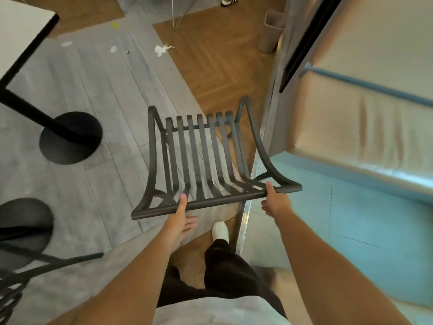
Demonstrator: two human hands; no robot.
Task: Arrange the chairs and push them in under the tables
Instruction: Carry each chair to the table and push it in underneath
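A dark metal slatted chair (199, 158) stands in front of me on the floor, seen from above and behind. My left hand (181, 216) grips the left part of its top back rail, thumb over the bar. My right hand (274, 202) holds the same rail near its right end. A white table (21, 36) with a black edge, post and round base (70, 137) stands at the upper left. The chair sits between that table and a bench at the right.
A padded bench (363, 127) with blue trim and a blue platform fills the right side. Another round table base (23, 226) and dark chair parts lie at lower left. Paper scraps (161, 50) litter the floor ahead. A bin (271, 31) stands at the upper right.
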